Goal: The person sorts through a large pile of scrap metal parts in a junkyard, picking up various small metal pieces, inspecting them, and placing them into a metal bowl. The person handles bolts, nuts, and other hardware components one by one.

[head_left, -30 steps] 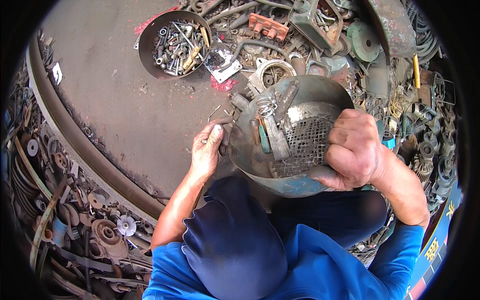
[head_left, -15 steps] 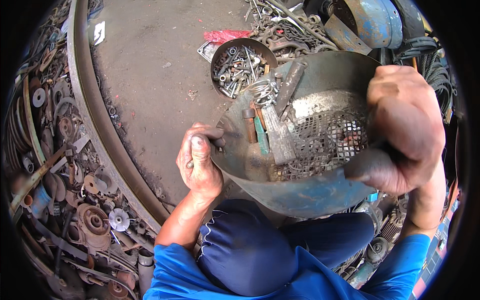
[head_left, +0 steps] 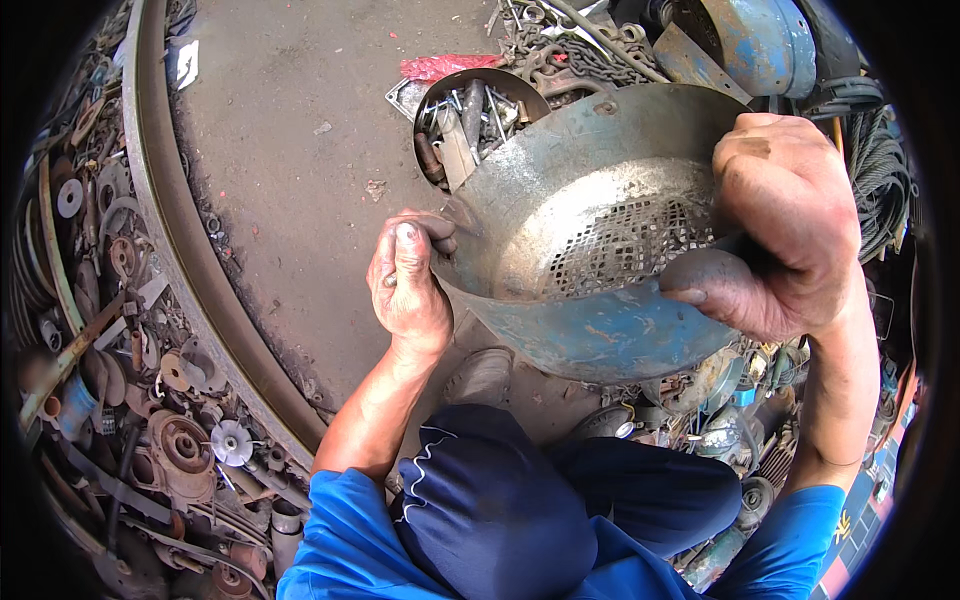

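A worn blue metal sieve [head_left: 560, 325] with a perforated bottom hangs tilted in front of me, its lower lip toward the round metal container [head_left: 533, 84] beyond it. My left hand [head_left: 409, 275] is closed on the sieve's left rim, thumb uppermost. On its right side my right hand [head_left: 775, 225] grips the rim, with the thumb along the outside. Inside the sieve I see no loose parts. In the round container lie bolts, a grey flat metal bar [head_left: 455, 150], a dark rod [head_left: 473, 112] and other hardware.
A long curved metal rail [head_left: 185, 235] runs down the left, with heaped scrap parts [head_left: 185, 450] beyond it. Rusty chains [head_left: 585, 60] and a blue drum [head_left: 760, 45] stand at the far right, near coiled wire rope [head_left: 878, 175]. Red plastic [head_left: 445, 67] lies by the container.
The rod, flat bar and small hardware have slid out of the sieve into the round container. The sieve has risen a little in my hands and tipped further.
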Tool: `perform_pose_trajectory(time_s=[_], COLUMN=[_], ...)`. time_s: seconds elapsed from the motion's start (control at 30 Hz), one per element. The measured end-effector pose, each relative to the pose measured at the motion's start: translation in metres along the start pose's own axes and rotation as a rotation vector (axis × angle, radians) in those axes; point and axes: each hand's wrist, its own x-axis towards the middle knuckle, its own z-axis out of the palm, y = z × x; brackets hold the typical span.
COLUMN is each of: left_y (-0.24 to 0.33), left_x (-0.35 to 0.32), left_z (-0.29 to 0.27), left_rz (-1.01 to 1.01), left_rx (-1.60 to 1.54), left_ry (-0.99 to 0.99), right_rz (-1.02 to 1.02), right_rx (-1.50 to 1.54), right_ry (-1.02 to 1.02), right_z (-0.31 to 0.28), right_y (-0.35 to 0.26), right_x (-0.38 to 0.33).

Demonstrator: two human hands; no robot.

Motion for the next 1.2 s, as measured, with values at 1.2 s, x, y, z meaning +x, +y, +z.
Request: perform_pose_trajectory(time_s=[1.2], left_y=[0.009], left_x=[-0.032], left_z=[0.051], left_rz=[-0.596], left_rx=[0.882], left_ry=[-0.487], right_rz=[1.524], right_rx=[0.318], right_ry=[0.31], right_z=[0.118], right_y=[-0.117], right_x=[-0.436])
